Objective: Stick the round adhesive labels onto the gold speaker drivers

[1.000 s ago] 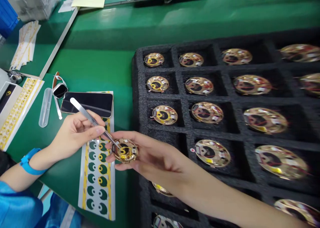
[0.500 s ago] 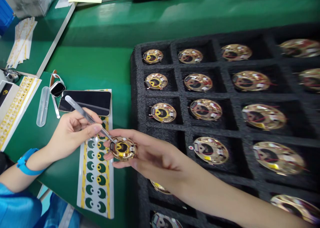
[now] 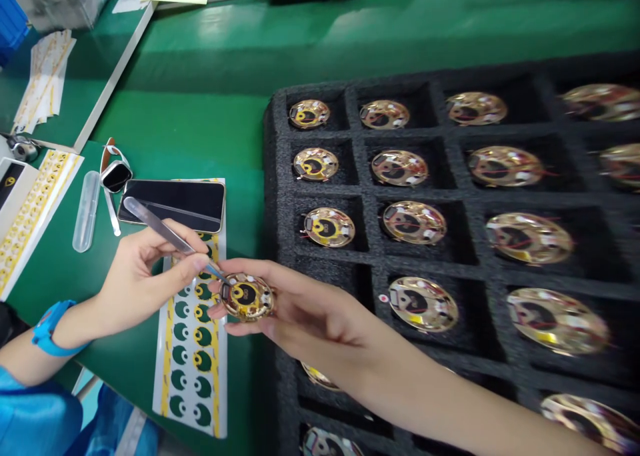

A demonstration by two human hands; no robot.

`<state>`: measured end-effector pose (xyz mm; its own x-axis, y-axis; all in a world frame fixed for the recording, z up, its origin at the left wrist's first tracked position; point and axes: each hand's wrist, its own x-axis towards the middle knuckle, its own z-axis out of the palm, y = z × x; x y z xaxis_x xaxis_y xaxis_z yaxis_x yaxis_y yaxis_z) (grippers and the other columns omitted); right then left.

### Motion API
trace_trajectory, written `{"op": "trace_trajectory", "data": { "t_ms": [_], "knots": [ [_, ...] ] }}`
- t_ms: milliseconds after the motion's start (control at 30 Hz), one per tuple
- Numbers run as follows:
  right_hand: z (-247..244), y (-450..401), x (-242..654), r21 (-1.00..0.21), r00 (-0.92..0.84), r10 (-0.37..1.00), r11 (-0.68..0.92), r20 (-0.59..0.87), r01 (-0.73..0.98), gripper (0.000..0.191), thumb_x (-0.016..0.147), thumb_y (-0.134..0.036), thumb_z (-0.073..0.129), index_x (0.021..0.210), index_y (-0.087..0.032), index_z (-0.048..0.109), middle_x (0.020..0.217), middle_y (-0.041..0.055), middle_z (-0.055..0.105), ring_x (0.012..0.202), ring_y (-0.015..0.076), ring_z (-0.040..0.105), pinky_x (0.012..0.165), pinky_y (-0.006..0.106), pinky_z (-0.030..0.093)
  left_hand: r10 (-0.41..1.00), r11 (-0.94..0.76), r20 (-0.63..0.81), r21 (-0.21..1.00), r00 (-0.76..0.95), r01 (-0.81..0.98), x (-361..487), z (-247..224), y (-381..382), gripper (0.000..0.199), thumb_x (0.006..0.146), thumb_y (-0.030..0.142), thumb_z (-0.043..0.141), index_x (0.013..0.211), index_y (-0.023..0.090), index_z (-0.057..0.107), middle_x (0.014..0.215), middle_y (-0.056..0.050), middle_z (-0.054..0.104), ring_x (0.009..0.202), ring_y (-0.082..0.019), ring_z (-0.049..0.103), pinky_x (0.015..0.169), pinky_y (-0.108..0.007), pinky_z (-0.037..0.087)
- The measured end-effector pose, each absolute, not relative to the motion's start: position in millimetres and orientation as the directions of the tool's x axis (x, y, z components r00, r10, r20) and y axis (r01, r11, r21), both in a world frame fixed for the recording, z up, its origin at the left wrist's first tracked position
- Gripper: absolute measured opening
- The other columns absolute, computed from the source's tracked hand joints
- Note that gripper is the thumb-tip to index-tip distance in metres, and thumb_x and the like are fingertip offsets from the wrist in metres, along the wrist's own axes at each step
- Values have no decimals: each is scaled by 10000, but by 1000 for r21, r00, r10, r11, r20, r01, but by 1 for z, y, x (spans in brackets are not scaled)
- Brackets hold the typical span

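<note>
Pinching one pair of tweezers point(image 3: 160, 227), the left hand point(image 3: 140, 279) meets one disc point(image 3: 247, 297) the right hand point(image 3: 320, 323) pinches.

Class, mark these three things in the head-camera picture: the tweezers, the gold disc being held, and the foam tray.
Tweezers point(image 3: 160, 226): head view, on the steel arm beyond the fingers.
Gold disc point(image 3: 247, 297): head view, on its dark and yellow centre.
Foam tray point(image 3: 277, 176): head view, on its left wall.

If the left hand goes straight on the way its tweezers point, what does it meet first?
The left hand and its tweezers would first meet the gold-coloured disc held by the right hand. The tips appear to be at its edge already, though depth is hard to judge.
</note>
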<state>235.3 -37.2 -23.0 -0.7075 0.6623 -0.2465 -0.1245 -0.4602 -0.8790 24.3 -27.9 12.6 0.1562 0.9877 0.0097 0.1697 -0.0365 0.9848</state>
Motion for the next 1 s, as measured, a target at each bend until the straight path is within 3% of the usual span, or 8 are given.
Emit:
{"op": "trace_trajectory", "data": {
  "t_ms": [67,200,400,633,1000],
  "knots": [
    [-20,-35,235,-879,-705,657,-465,-266,-102,462,872,-201,642,1315,-320,592,911,-9,715,867,184,705,930,414,591,988,-57,31,983,150,174,25,13,-29,88,775,80,696,788,164,674,728,26,675,649,-65,648,632,-125,532],
    [-18,-34,235,-873,-702,659,-475,-272,-108,457,864,-208,660,1305,-308,588,1116,22,713,974,211,713,941,402,586,988,-77,50,980,145,185,25,12,-30,95,775,74,697,794,164,674,742,22,677,663,-66,650,650,-124,535],
    [-16,-35,231,-831,-732,640,-522,-235,-190,387,936,-117,549,1246,-347,573,1217,-54,687,1012,105,710,981,269,550,976,-158,114,958,186,239,23,9,-32,110,801,69,682,827,176,678,783,14,678,716,-81,643,695,-154,533],
    [-16,-35,229,-850,-684,694,-483,-225,-211,315,963,-145,513,1197,-329,616,1080,-58,710,954,76,697,883,220,600,960,-214,154,942,235,259,19,6,-34,123,834,82,664,885,194,674,829,-3,683,758,-120,653,715,-227,542],
    [-13,-37,224,-877,-625,718,-468,-307,-106,230,865,-226,620,1093,-254,626,978,-8,701,828,127,711,792,273,643,923,-339,254,892,289,300,21,6,-38,92,850,94,653,897,173,658,832,-32,698,737,-152,685,678,-274,573]
  ]
}}
